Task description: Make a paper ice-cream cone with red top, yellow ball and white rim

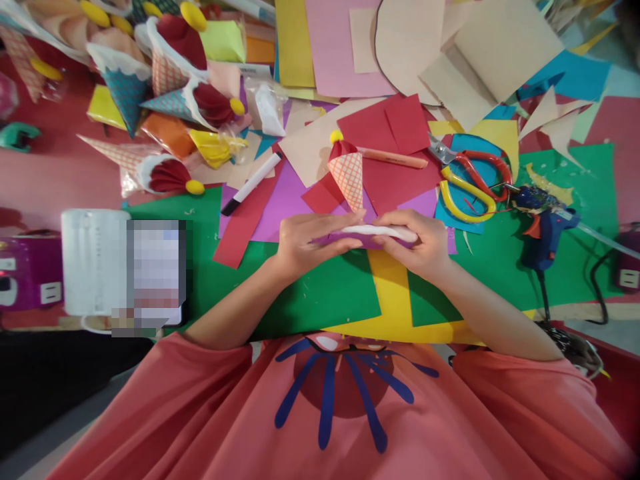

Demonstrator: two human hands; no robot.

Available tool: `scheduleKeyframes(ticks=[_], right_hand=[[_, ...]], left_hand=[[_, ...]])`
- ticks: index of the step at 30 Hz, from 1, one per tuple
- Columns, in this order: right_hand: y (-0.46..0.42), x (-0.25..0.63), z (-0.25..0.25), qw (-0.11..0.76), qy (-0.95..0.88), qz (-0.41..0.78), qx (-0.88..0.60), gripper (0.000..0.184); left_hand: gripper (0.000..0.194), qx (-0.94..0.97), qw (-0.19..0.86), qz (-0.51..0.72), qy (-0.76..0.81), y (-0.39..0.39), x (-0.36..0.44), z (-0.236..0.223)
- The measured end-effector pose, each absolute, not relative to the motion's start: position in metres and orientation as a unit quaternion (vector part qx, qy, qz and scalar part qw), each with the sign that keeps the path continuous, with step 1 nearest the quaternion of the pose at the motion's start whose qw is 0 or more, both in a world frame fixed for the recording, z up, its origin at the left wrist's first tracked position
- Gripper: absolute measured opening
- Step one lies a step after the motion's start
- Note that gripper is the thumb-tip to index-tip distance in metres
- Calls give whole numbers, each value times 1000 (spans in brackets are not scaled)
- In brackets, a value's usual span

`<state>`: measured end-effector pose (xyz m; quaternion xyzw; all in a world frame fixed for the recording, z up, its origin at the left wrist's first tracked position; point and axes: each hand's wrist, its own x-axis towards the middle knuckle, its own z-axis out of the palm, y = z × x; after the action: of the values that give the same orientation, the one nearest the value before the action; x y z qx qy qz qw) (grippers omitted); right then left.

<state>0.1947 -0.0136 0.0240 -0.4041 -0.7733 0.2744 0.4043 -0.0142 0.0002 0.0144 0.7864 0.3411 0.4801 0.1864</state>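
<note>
A slim, soft-looking white roll [369, 231] lies sideways between my hands, above the paper-covered table. My right hand [423, 241] is closed around its right end, fingers on top and thumb below. The left end sits between the fingers and thumb of my left hand [313, 241], which is partly closed. Just beyond my fingers is a small orange-checked paper cone [349, 177] with a dark red top and a yellow ball [337, 137]. Purple paper [265, 217] and red paper [400, 180] spread around and under the cone.
Yellow-and-red-handled scissors [467, 190] and a blue glue gun [547, 233] lie to the right. A black-and-white marker [251, 184] is left of the cone. Several finished cones [167, 175] fill the upper left. A phone [157, 273] rests beside a white box [95, 260].
</note>
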Motion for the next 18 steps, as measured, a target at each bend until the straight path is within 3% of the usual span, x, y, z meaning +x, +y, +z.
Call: scheduleKeyframes(ticks=[2, 8, 18], right_hand=[[-13, 195, 25, 411, -773, 278, -395, 13], [-13, 195, 26, 393, -771, 298, -402, 21], [-13, 194, 25, 409, -773, 296, -383, 11]], left_hand=[[38, 795, 170, 473, 340, 0, -14, 15], [19, 811, 151, 473, 310, 1, -11, 17], [28, 802, 189, 476, 309, 1, -14, 13]])
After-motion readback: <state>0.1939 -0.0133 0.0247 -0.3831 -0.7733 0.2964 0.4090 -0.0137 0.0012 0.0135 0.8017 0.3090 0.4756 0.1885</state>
